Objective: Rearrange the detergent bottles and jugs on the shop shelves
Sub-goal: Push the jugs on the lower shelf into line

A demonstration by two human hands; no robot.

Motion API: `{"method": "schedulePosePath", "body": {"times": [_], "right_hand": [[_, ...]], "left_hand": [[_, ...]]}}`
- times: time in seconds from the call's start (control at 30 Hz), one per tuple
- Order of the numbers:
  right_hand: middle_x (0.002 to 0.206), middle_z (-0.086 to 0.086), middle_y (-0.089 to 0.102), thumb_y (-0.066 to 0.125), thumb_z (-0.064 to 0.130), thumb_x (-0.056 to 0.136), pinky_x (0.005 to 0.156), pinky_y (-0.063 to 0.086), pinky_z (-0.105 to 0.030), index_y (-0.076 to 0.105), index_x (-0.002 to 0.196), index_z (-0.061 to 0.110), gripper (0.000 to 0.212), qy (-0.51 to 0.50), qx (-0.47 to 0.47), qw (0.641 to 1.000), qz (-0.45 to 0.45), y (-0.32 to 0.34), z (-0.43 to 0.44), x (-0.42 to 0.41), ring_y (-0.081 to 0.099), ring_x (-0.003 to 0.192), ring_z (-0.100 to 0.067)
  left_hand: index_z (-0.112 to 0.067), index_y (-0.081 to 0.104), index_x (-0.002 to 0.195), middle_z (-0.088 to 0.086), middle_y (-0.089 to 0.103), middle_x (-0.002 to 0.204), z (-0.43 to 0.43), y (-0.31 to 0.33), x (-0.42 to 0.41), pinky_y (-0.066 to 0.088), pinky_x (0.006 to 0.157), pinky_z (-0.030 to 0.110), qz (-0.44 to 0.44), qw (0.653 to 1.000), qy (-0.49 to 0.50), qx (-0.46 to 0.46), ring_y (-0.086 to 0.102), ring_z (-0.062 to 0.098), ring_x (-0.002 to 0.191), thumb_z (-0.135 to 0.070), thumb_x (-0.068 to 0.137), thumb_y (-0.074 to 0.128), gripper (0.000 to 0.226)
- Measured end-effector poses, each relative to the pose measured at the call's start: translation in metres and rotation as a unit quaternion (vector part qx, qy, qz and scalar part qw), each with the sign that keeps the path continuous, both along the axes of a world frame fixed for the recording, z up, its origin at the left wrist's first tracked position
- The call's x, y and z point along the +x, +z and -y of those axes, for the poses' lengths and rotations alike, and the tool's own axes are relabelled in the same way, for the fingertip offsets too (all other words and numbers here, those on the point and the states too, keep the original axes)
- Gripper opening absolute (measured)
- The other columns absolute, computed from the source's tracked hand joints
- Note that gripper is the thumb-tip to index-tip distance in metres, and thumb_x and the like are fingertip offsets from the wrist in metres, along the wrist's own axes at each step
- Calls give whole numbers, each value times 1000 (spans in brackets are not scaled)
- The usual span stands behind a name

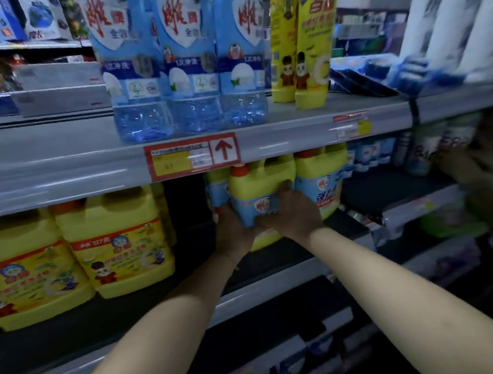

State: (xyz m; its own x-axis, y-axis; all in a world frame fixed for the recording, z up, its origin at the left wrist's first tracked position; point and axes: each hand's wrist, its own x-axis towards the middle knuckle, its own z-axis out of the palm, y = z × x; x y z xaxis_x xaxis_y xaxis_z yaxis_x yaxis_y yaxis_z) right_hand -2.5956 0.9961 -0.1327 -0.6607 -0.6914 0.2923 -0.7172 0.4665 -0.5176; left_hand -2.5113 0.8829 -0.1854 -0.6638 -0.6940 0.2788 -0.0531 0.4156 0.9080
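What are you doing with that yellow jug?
A person is tidying shop shelves. Both hands are on one yellow jug with a blue label on the lower shelf: the left hand grips its lower left side and the right hand wraps its right side. A matching jug stands just to its right, and bigger yellow jugs sit further left. On the shelf above stand three clear blue bottles and two slim yellow bottles.
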Motion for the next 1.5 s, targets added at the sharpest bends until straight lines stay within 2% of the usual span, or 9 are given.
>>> {"method": "schedulePosePath", "body": {"times": [0.13, 0.3, 0.4, 0.57, 0.7, 0.8, 0.97, 1.2, 1.5], "right_hand": [[133, -5, 56, 81, 49, 66, 96, 47, -31, 35, 140, 7, 97, 41, -20, 997, 67, -9, 4, -20, 55, 120, -24], [139, -9, 51, 79, 32, 76, 97, 42, -29, 26, 137, 8, 84, 67, -52, 993, 86, -17, 19, -20, 51, 126, -26], [139, -11, 50, 78, 34, 77, 99, 45, -35, 26, 133, 8, 81, 74, -48, 992, 85, -20, 27, -20, 52, 125, -27], [138, -7, 51, 73, 28, 81, 97, 45, -34, 28, 136, 11, 74, 132, -35, 986, 91, -17, 13, -32, 52, 124, -25], [101, -2, 61, 68, 34, 84, 80, 50, -34, 48, 102, 19, 30, 124, 19, 991, 40, -13, -11, -55, 62, 98, -25], [95, -4, 64, 64, 36, 86, 74, 50, -34, 53, 92, 16, 24, 69, 20, 997, 6, -9, -31, -74, 63, 93, -26], [121, -7, 60, 76, 36, 76, 82, 52, -41, 33, 119, 16, 64, -30, -102, 993, 50, -6, -59, -107, 61, 106, -28], [132, 1, 55, 96, 41, 32, 97, 49, -49, 14, 143, 29, 139, 9, -197, 939, 282, -25, -50, -176, 57, 118, -22], [133, 2, 56, 100, 43, 25, 92, 54, -48, 26, 142, 25, 139, 30, -201, 947, 250, -56, -30, -200, 59, 118, -19]], "left_hand": [[-11, 50, 123, 7, 62, 125, 10, -4, -5, 52, 93, 42, 23, 999, 33, 17, 62, 22, 109, -33, 62, 89, 75], [-11, 51, 128, -4, 59, 120, 21, -5, 3, 50, 92, 33, 21, 999, 45, 10, 59, 15, 107, -30, 65, 88, 75], [-13, 56, 124, 6, 61, 122, 30, -4, 8, 53, 92, 42, 45, 996, 71, -33, 60, 21, 109, -51, 51, 88, 88], [-17, 51, 110, 11, 59, 116, 29, -6, 10, 54, 86, 45, 57, 991, 107, -49, 59, 24, 106, -41, 50, 91, 77], [-15, 41, 97, 1, 53, 96, -3, -18, 18, 45, 66, 21, 14, 985, 157, -68, 55, 16, 86, -18, 59, 91, 63], [-22, 42, 80, -11, 48, 71, -35, -32, 18, 42, 55, 22, 39, 980, 112, -158, 50, 9, 66, -19, 71, 83, 42], [-22, 49, 96, -10, 49, 80, -66, -25, -30, 45, 61, 29, 63, 976, -22, -209, 48, 4, 67, -22, 80, 73, 30], [-14, 26, 146, 7, 46, 141, -85, -1, -98, 36, 108, 28, 57, 989, -101, -95, 45, 19, 129, -5, 80, 70, 80], [-12, 12, 152, 9, 48, 142, -89, -11, -107, 35, 98, 17, 66, 994, -65, -49, 50, 18, 126, -6, 85, 64, 84]]}}
